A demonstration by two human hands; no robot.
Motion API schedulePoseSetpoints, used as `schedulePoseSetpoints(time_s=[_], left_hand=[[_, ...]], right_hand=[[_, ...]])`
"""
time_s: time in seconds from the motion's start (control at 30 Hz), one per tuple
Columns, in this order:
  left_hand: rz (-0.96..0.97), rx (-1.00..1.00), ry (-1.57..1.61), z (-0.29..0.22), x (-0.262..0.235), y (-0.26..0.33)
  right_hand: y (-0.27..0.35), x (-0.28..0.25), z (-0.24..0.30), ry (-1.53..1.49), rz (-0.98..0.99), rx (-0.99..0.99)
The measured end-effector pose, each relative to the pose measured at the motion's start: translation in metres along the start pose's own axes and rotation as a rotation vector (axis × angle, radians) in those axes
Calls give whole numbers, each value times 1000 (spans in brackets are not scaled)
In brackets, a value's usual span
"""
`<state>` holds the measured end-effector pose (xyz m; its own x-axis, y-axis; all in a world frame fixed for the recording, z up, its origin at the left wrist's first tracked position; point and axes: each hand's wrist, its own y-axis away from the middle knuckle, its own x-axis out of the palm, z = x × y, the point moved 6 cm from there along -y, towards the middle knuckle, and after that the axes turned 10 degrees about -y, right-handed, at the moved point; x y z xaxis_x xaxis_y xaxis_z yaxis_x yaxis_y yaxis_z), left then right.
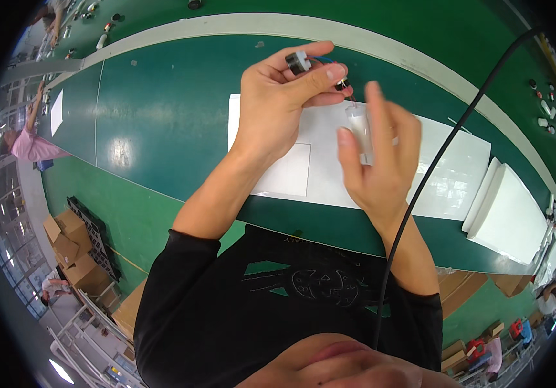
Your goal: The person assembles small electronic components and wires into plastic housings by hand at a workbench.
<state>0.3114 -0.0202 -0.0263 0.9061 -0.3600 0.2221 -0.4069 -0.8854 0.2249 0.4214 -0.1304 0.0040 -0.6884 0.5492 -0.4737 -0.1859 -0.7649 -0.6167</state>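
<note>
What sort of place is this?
Probably a factory or workshop: there's a long green workbench, cardboard boxes piled on the floor, and a small wired part in the left hand.

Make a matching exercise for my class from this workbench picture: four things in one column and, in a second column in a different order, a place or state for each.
Things
1. Left hand
2. Right hand
3. Black cable
4. Pile of cardboard boxes

Places and states
A. Blurred, next to a white cylinder
B. On the green floor, at the left of the picture
C. Holding a black-and-grey cylinder
D. Crossing in front of the right forearm

Right pairs: 1-C, 2-A, 3-D, 4-B
</note>
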Motion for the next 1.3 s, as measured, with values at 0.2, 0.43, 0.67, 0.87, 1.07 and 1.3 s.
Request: schedulePoseSetpoints(time_s=[0.2, 0.43, 0.67, 0.87, 1.07, 1.3], left_hand=[[-131, 217, -82, -26, -26, -3], [-319, 259, -299, -39, -73, 38], [-182, 5, 41, -1, -104, 92], [24, 10, -44, 31, -103, 118], [9, -115, -63, 38, -84, 118], [15, -196, -136, 39, -58, 101]], right_hand=[[16, -1, -20, -242, 12, 285], [9, 56, 24, -52, 505, -13], [1, 102, 31, 52, 877, 47], [-12, 150, 17, 10, 1006, -106], [0, 130, 26, -33, 869, -198], [9, 72, -21, -607, 439, 155]])
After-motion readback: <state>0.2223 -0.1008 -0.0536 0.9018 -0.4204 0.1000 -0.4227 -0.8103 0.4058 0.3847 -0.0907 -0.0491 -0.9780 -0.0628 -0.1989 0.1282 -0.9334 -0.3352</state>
